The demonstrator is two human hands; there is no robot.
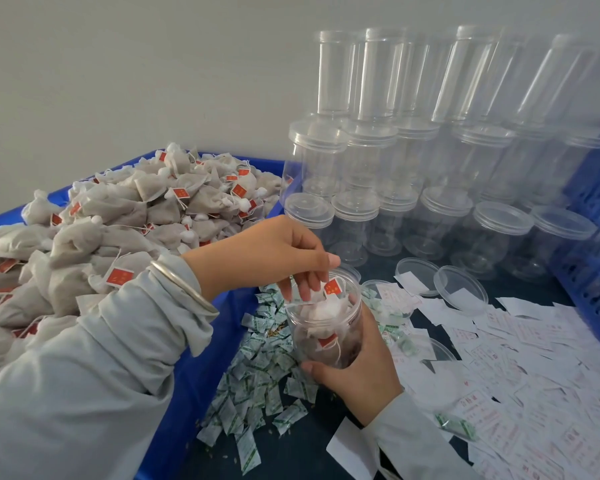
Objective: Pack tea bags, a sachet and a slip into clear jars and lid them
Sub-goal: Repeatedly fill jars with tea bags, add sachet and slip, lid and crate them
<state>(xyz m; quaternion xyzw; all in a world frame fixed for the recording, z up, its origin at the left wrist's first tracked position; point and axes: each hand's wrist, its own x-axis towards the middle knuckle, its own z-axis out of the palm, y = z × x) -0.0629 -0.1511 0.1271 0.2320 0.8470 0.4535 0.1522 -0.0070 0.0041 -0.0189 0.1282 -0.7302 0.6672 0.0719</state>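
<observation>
An open clear jar (321,344) stands low in the middle, partly filled with tea bags. My right hand (361,372) grips its lower body from the right. My left hand (274,254) hovers over the mouth, its fingertips pinching a white tea bag (326,308) with a red tag at the rim. A big heap of grey tea bags (118,230) fills the blue crate (187,382) at the left. Green-and-white sachets (257,382) lie scattered below the jar. White slips (534,375) with red print cover the right side.
Stacked lidded empty jars (430,188) stand against the back wall, with taller ones on top. Loose clear lids (459,289) lie among the slips behind the jar. A blue lattice crate wall (589,258) closes the right side.
</observation>
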